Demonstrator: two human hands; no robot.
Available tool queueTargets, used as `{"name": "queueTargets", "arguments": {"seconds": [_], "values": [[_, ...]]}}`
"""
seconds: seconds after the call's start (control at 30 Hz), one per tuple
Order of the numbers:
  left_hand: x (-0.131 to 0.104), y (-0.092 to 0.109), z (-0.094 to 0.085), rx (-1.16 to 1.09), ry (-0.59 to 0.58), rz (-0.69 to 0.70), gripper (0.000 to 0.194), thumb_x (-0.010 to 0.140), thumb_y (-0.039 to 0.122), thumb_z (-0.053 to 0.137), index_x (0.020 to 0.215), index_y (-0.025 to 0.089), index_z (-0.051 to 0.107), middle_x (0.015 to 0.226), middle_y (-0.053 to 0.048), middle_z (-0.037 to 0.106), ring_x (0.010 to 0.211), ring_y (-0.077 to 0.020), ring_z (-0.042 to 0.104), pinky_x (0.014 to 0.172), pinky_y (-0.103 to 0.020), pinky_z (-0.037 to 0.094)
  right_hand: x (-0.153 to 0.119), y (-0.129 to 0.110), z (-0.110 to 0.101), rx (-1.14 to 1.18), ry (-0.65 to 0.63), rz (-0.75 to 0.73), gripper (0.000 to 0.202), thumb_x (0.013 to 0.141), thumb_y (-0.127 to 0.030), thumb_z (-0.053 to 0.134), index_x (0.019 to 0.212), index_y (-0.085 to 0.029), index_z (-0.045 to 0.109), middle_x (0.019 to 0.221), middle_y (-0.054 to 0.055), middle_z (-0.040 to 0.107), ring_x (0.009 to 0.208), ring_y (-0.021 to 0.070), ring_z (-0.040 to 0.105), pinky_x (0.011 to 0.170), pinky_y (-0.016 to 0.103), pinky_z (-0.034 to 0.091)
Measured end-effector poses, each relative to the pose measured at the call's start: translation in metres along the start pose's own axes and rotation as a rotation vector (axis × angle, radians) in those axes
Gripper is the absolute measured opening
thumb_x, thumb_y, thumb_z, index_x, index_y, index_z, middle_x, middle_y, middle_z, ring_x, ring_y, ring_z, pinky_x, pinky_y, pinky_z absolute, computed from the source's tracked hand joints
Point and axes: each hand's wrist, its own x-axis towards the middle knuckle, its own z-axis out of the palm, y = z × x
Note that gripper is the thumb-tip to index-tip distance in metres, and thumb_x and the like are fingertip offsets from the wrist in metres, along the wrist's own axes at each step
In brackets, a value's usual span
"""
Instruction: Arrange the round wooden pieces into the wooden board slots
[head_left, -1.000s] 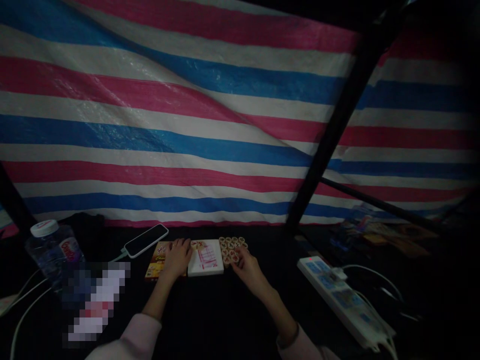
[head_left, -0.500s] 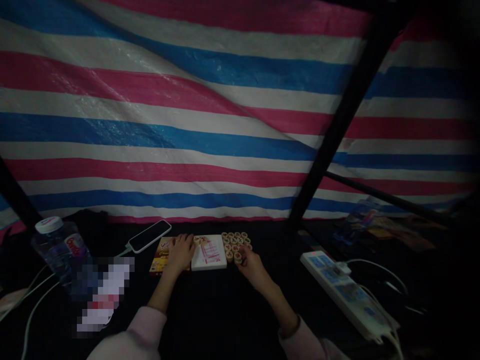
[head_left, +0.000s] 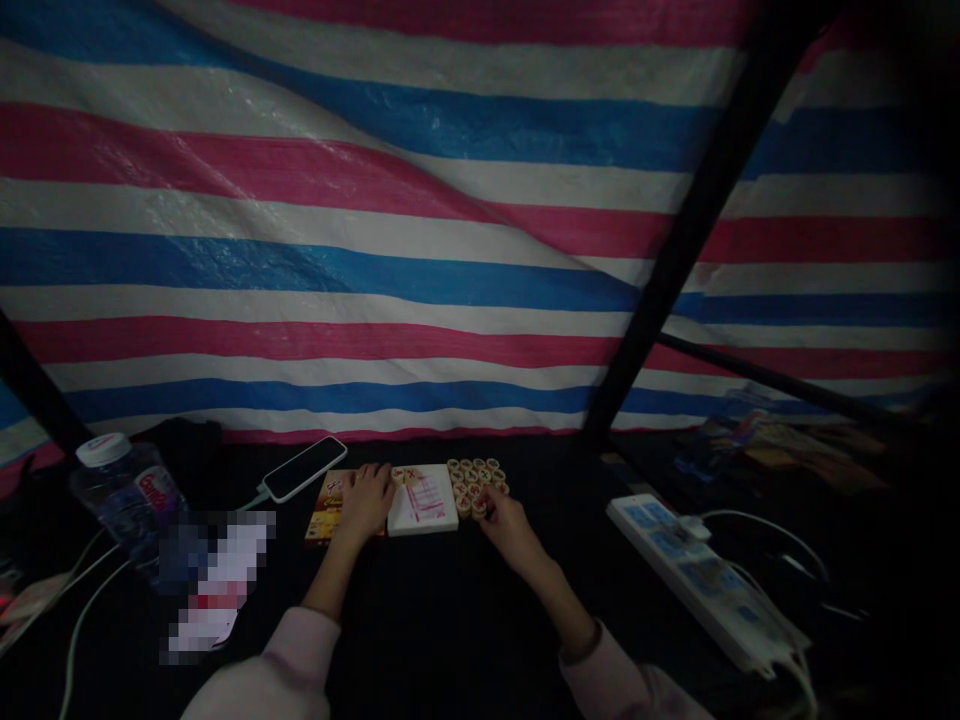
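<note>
The right hand [head_left: 514, 530] masks part of a cluster of round wooden pieces [head_left: 466, 480] — their markings too small to read — while the left hand [head_left: 367, 502] covers much of a printed box [head_left: 324, 512]. Pixelation obscures a pale item [head_left: 221, 590] and the lower bottle [head_left: 127, 495]. Both sleeves [head_left: 300, 645] run off the bottom edge — the striped sheet [head_left: 337, 220], past the top.

12 o'clock in view: striped tarp [head_left: 337, 270], pinkish red, white, blue | 2 o'clock: dark slanting pole [head_left: 686, 225] | 4 o'clock: white power strip [head_left: 701, 580] with plug [head_left: 694, 527] seated | 8 o'clock: dark-screened phone [head_left: 305, 470]; farther out, clear bottle [head_left: 127, 500], white cap [head_left: 103, 449]
</note>
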Motion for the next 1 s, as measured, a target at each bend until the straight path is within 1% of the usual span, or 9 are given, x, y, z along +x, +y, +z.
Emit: {"name": "queueTargets", "arguments": {"seconds": [0.13, 0.27, 0.5, 0.73, 0.83, 1.0], "values": [[0.0004, -0.0007, 0.0009, -0.005, -0.001, 0.001, 0.041, 0.092, 0.032, 0.028, 0.125, 0.021, 0.048, 0.127, -0.009, 0.053, 0.120, -0.0242, 0.041, 0.101, -0.045, 0.025, 0.0034, 0.0072, 0.0056, 0.017, 0.009, -0.032, 0.017, 0.073, -0.011, 0.051, 0.088, -0.018, 0.055, 0.081, 0.002, 0.063, 0.070, 0.0129, 0.057, 0.061, 0.021, 0.040], [0.0001, -0.0009, 0.0014, -0.007, 0.007, 0.005, 0.041, 0.092, 0.032, 0.029, 0.125, 0.021, 0.049, 0.127, -0.010, 0.053, 0.120, -0.0241, 0.041, 0.101, -0.046, 0.025, 0.0035, 0.0076, 0.0053, 0.020, 0.004, -0.020, 0.015, 0.074, -0.011, 0.051, 0.087, -0.018, 0.055, 0.079, 0.002, 0.062, 0.070, 0.0130, 0.058, 0.061, 0.021, 0.039], [0.0002, -0.0010, 0.0018, -0.005, 0.005, 0.001, 0.041, 0.092, 0.033, 0.029, 0.126, 0.022, 0.048, 0.127, -0.010, 0.053, 0.121, -0.0247, 0.041, 0.101, -0.046, 0.026, -0.0009, -0.0001, -0.0001, -0.035, -0.006, -0.003, 0.020, 0.075, -0.012, 0.051, 0.094, -0.019, 0.055, 0.091, 0.004, 0.062, 0.075, 0.0129, 0.058, 0.061, 0.020, 0.039], [-0.0003, 0.0002, -0.0011, 0.004, -0.014, 0.007, 0.040, 0.092, 0.031, 0.028, 0.126, 0.021, 0.048, 0.128, -0.009, 0.053, 0.121, -0.0236, 0.041, 0.102, -0.045, 0.025, -0.0009, 0.0014, 0.0028, -0.016, 0.020, -0.036, 0.015, 0.077, -0.014, 0.049, 0.091, -0.019, 0.053, 0.084, 0.003, 0.061, 0.071, 0.0134, 0.057, 0.061, 0.022, 0.038], [-0.0005, 0.0003, -0.0013, 0.009, -0.005, 0.011, 0.040, 0.092, 0.031, 0.028, 0.125, 0.021, 0.048, 0.127, -0.009, 0.053, 0.120, -0.0235, 0.042, 0.102, -0.045, 0.025, -0.0002, 0.0045, 0.0051, -0.007, 0.028, -0.043, 0.013, 0.077, -0.016, 0.049, 0.089, -0.019, 0.053, 0.081, 0.002, 0.060, 0.071, 0.0136, 0.057, 0.060, 0.021, 0.038], [-0.0009, 0.0001, 0.0000, 0.007, 0.006, 0.008, 0.040, 0.092, 0.031, 0.029, 0.125, 0.021, 0.048, 0.126, -0.009, 0.053, 0.120, -0.0236, 0.042, 0.101, -0.044, 0.026, 0.0002, 0.0070, 0.0069, -0.005, 0.035, -0.052, 0.015, 0.077, -0.017, 0.050, 0.091, -0.019, 0.052, 0.084, 0.003, 0.061, 0.072, 0.0136, 0.058, 0.060, 0.021, 0.039]]}}
